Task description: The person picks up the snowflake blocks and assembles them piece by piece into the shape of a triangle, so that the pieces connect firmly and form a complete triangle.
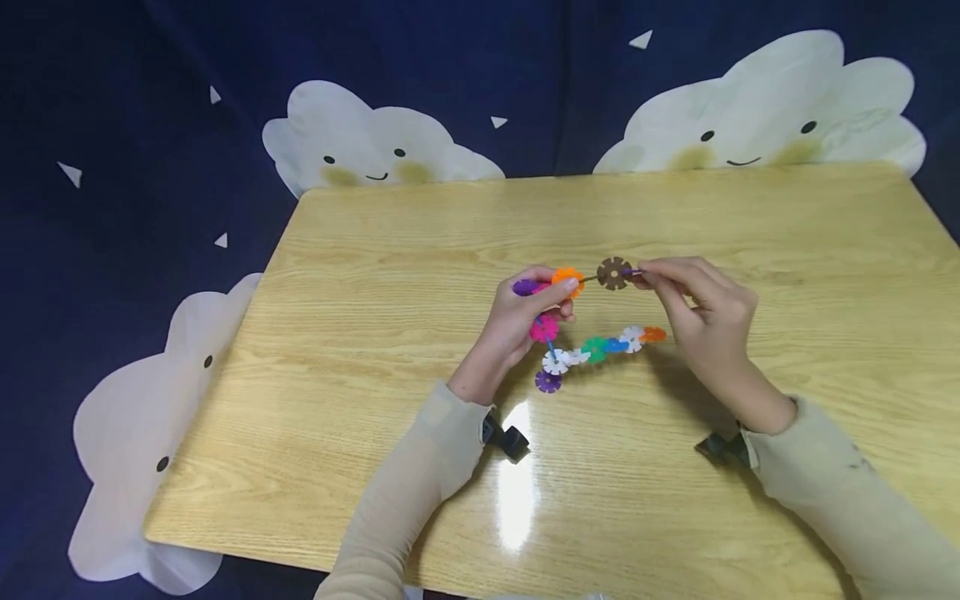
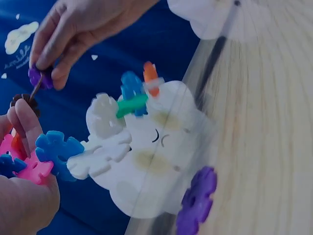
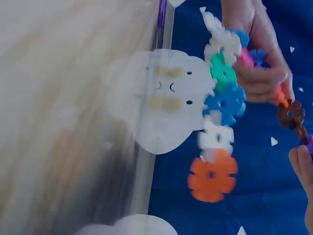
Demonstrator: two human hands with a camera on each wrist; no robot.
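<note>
A chain of slotted plastic discs hangs from my left hand [image 1: 513, 317], whose thumb and fingers grip it by an orange disc [image 1: 567, 280] and the pink disc [image 1: 544, 328]. Beyond the orange one, a brown disc [image 1: 604, 282] extends toward my right hand [image 1: 712, 312]. Between its thumb and fingertips, that hand pinches a purple disc [image 2: 38, 78] against the brown end; its fingers partly hide it. The other end, with white, green [image 1: 594, 349], blue [image 3: 225, 104] and orange [image 3: 212, 178] discs, dangles over the table between the hands.
A single purple disc [image 2: 197, 201] lies on the wood-grain table [image 1: 360, 333] below the chain. Black camera mounts [image 1: 510, 442] sit at both wrists. Behind the table's far edge hangs a dark blue curtain [image 1: 555, 58] with white smiling clouds [image 1: 375, 137].
</note>
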